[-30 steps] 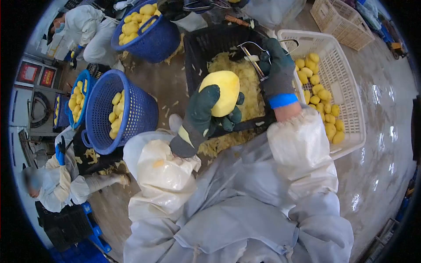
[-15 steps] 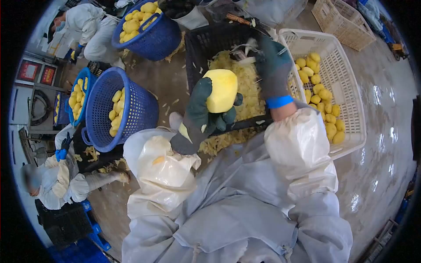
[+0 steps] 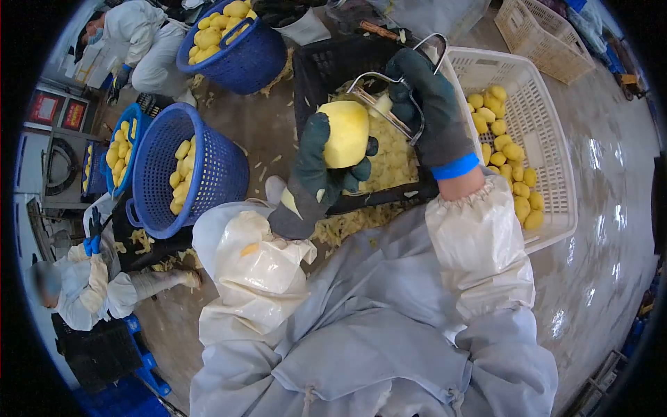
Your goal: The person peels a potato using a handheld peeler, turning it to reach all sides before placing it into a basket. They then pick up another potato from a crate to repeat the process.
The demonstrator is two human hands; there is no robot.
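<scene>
My gloved left hand (image 3: 316, 161) is wrapped round a large peeled yellow potato (image 3: 347, 134), held over a black crate (image 3: 309, 76). In my gloved right hand (image 3: 431, 104) is a metal peeler (image 3: 381, 111), its fingers closed on the bent wire handle. A pale bit of peel clings near the blade, which is just right of the potato and apart from it. Potato peelings (image 3: 396, 156) lie in the crate below both hands.
To the right stands a white crate (image 3: 556, 146) holding several potatoes. Blue baskets (image 3: 226, 167) of potatoes are on the left. Two other people (image 3: 149, 42) in white work at the left. Peelings litter the wet floor (image 3: 604, 229).
My right hand has swung back, a little lower and clear of its blur, and the peeler now shows plainly. The potato in my left hand has shifted slightly left and down.
</scene>
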